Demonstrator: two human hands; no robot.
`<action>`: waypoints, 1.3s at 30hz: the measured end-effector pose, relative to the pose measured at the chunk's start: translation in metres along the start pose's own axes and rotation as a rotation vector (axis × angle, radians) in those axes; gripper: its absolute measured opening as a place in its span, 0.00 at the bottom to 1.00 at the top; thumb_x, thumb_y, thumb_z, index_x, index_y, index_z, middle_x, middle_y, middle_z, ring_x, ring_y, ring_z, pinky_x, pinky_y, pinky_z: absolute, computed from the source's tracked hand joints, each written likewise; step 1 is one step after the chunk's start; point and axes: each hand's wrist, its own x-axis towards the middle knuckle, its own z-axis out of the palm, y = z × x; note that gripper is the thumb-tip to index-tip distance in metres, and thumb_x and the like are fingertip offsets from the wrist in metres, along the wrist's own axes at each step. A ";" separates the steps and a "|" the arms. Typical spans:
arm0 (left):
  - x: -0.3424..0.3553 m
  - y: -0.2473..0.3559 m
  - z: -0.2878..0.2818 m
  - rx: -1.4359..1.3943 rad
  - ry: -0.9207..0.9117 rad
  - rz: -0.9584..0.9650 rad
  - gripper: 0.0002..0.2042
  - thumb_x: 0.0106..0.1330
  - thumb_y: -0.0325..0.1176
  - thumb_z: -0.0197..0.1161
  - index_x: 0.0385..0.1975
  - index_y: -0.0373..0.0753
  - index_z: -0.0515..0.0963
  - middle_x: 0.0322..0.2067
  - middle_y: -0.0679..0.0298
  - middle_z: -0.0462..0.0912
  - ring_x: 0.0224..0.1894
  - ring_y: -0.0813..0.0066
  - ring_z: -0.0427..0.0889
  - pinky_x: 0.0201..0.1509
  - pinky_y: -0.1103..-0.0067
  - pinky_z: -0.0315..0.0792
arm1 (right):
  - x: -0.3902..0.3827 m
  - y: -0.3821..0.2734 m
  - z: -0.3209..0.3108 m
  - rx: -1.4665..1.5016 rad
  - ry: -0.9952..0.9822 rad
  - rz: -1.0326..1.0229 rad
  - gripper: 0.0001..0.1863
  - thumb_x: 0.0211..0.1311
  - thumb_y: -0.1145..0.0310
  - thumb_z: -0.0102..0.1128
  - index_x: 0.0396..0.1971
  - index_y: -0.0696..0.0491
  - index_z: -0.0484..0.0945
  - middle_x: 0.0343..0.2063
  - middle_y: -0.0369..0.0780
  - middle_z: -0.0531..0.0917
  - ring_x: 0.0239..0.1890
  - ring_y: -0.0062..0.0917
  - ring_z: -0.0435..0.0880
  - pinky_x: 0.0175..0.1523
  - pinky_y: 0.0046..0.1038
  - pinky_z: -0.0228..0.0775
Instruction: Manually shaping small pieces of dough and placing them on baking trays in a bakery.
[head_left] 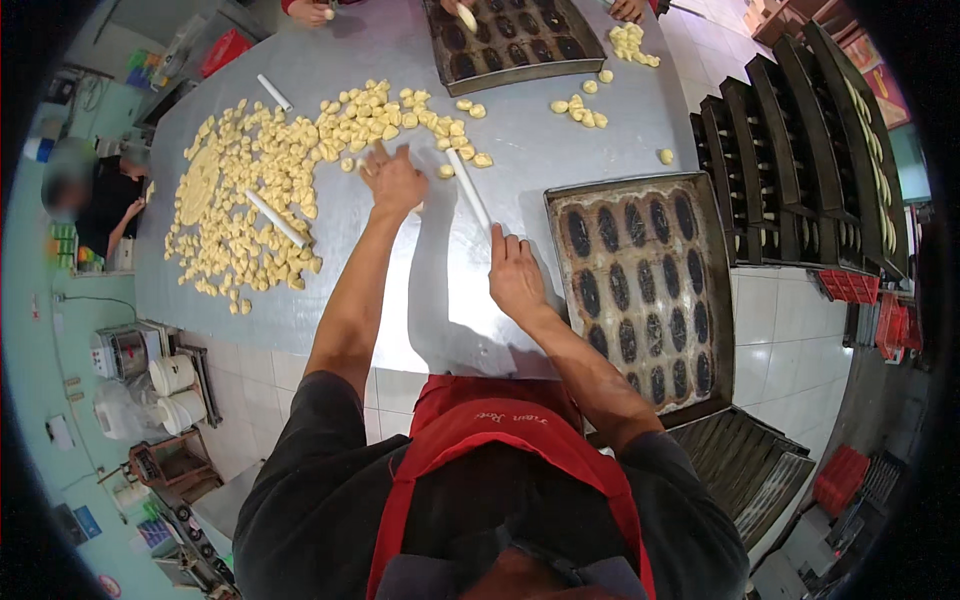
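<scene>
My left hand (395, 182) reaches over the metal table with its fingers spread, at the near edge of a heap of pale yellow dough pieces (372, 112). Its fingertips are slightly blurred, and a small piece lies close beside them. My right hand (516, 275) is closed around the near end of a white rolling pin (468, 190), which points away from me and slightly left. Some dough pieces (482, 159) lie by the pin's far end. Just right of my right hand sits a dark baking tray (640, 185) with rows of oval hollows.
Two more white rods (275, 218) (274, 93) lie by the dough heap. Across the table (350, 290), other people's hands (628, 10) work around a second moulded tray (520, 72). A rack of stacked trays (790, 160) stands at right; a person (115, 200) is at far left.
</scene>
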 end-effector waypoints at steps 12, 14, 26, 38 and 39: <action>0.080 0.044 0.018 -0.245 -0.419 0.377 0.21 0.66 0.52 0.75 0.53 0.47 0.85 0.62 0.56 0.78 0.71 0.50 0.75 0.72 0.47 0.67 | -0.096 -0.007 -0.008 0.107 -0.071 0.149 0.24 0.60 0.65 0.71 0.54 0.57 0.74 0.46 0.54 0.86 0.50 0.54 0.88 0.57 0.51 0.82; 0.075 -0.015 0.044 -0.320 -0.246 0.489 0.13 0.65 0.41 0.71 0.48 0.47 0.85 0.51 0.59 0.80 0.65 0.54 0.78 0.67 0.50 0.73 | -0.099 -0.013 0.000 0.110 -0.011 0.218 0.19 0.56 0.69 0.68 0.47 0.55 0.76 0.41 0.53 0.86 0.44 0.55 0.88 0.53 0.53 0.82; 0.032 -0.008 0.021 -0.585 -0.063 0.419 0.25 0.70 0.40 0.70 0.65 0.37 0.79 0.69 0.48 0.77 0.69 0.43 0.77 0.67 0.50 0.76 | -0.058 -0.039 0.004 -0.039 0.088 0.182 0.22 0.63 0.63 0.72 0.51 0.55 0.75 0.44 0.53 0.82 0.50 0.52 0.86 0.54 0.52 0.81; -0.009 -0.099 0.014 -0.480 -0.016 0.160 0.20 0.67 0.21 0.65 0.59 0.37 0.81 0.54 0.46 0.84 0.54 0.42 0.87 0.57 0.58 0.83 | -0.026 -0.065 0.057 0.373 0.257 0.308 0.42 0.65 0.81 0.57 0.76 0.74 0.49 0.57 0.75 0.74 0.56 0.71 0.81 0.65 0.57 0.76; -0.022 -0.110 0.009 -0.473 -0.013 0.156 0.20 0.67 0.21 0.65 0.59 0.37 0.81 0.54 0.46 0.84 0.54 0.42 0.87 0.57 0.58 0.83 | -0.009 -0.069 0.080 0.351 0.309 0.226 0.47 0.64 0.82 0.57 0.79 0.76 0.43 0.58 0.76 0.73 0.57 0.70 0.80 0.67 0.55 0.76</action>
